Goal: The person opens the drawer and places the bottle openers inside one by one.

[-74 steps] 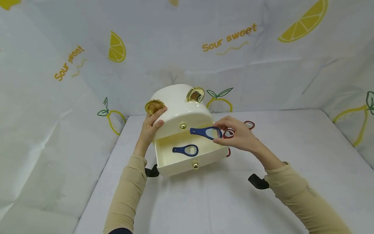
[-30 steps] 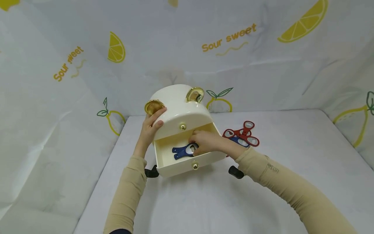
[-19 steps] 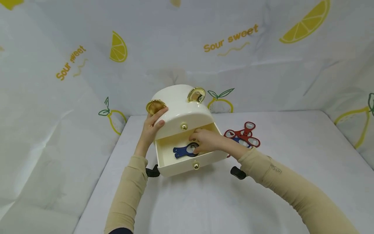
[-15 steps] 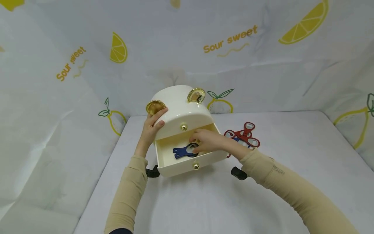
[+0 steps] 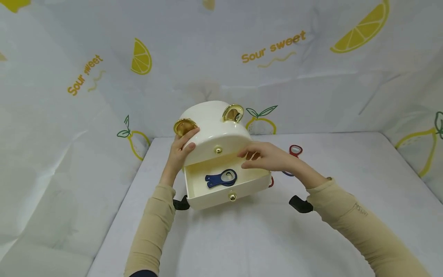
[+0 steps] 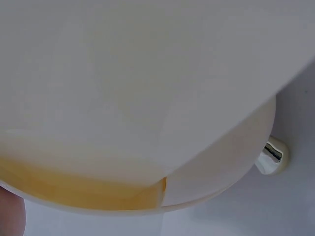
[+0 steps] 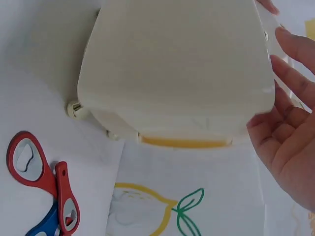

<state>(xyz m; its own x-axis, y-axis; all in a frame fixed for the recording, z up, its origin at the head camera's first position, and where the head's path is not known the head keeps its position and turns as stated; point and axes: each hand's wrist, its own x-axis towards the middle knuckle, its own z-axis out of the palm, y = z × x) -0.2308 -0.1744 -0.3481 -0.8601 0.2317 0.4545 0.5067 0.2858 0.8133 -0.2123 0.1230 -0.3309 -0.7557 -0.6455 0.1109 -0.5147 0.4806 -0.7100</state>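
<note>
A white bear-eared drawer box [image 5: 218,127] stands tilted back with its lower drawer [image 5: 207,202] pulled out. Two blue bottle openers [image 5: 221,178] lie overlapped inside the drawer. My left hand [image 5: 180,150] rests on the box's upper left side by a gold ear [image 5: 185,127], index finger and thumb spread; its other fingers are hidden. Over the drawer's right side hovers my right hand [image 5: 264,156], fingers loosely bent and nothing between them. The right wrist view shows red bottle openers [image 7: 29,162] and a blue one [image 7: 47,223] on the table.
Behind my right forearm, the table's openers are partly hidden; one red opener [image 5: 295,150] shows past it. Round gold knobs [image 5: 232,197] stick out from the drawer fronts. A lemon-printed white cloth [image 5: 194,57] hangs behind the table.
My right hand lowers a blue bottle opener beside the other one in the drawer, lets go, then lifts out to the right. My left hand stays on the box.
</note>
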